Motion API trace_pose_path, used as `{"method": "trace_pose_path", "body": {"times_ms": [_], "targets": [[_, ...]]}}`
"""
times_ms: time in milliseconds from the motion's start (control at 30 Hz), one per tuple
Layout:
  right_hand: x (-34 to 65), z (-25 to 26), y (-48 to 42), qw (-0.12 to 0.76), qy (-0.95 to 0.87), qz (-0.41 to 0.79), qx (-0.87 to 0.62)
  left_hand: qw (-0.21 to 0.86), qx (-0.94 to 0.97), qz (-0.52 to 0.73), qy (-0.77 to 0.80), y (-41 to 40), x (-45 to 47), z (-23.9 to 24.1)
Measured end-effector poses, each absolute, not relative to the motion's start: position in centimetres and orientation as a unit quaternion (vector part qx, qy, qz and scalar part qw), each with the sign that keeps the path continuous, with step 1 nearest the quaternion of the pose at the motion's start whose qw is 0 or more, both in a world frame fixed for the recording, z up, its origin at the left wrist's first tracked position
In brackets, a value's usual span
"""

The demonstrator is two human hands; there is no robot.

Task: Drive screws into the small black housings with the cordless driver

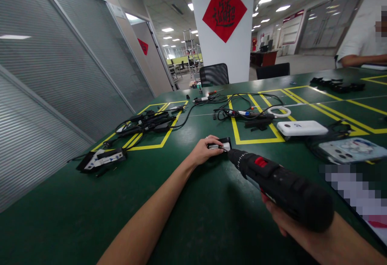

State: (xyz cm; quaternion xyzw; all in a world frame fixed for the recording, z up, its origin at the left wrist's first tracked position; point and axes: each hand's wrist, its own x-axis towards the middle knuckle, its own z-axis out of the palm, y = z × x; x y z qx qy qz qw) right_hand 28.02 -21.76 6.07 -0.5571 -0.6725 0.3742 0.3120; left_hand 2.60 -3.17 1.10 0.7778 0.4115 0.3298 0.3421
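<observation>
The right hand's (273,210) grip is closed round the handle of a black drill (275,182), and the left hand's (207,151) grip is narrow, its fingers laid over a small black case (228,143) with pale parts showing. The case lies on the green desk (196,220), near the middle of the scene, and the drill's nose points left and far, its tip just at the case.

Work on this case looks under way and unfinished, since tool and piece are together. Whether a screw is going in or coming out cannot be told. On the left, a black shell (104,159) with white and blue strips lies open, so that piece also seems incomplete. Dark cables (151,122) lie heaped inside yellow tape (148,147) on the left, and more cables and tools lie in the marked area farther right; whether these are finished is unclear.

On the far pillar, 1 red diamond sign (225,10) carries black Chinese characters merged into 1 figure, probably 招财进宝. The drill's collar has pale digits, too small to read surely. A white box (302,128) on the right bears a dark mark, not legible; the phone (353,151) nearer has a blurred picture. No brand can be read.
</observation>
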Motion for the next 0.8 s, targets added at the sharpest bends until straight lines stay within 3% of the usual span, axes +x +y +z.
{"method": "trace_pose_path", "body": {"times_ms": [167,467,800], "targets": [[26.6,10.7,-20.3,0.33,-0.677,0.377,-0.539,0.322,0.791,0.326,0.405,-1.5,3.0,0.9],[25.5,9.6,-19.1,0.317,-0.624,0.55,-0.456,0.285,0.803,0.308,0.424,-1.0,2.1,1.4],[26.3,8.5,-18.2,0.306,-0.617,0.577,-0.439,0.278,0.795,0.315,0.437,-0.3,1.7,1.0]]}}
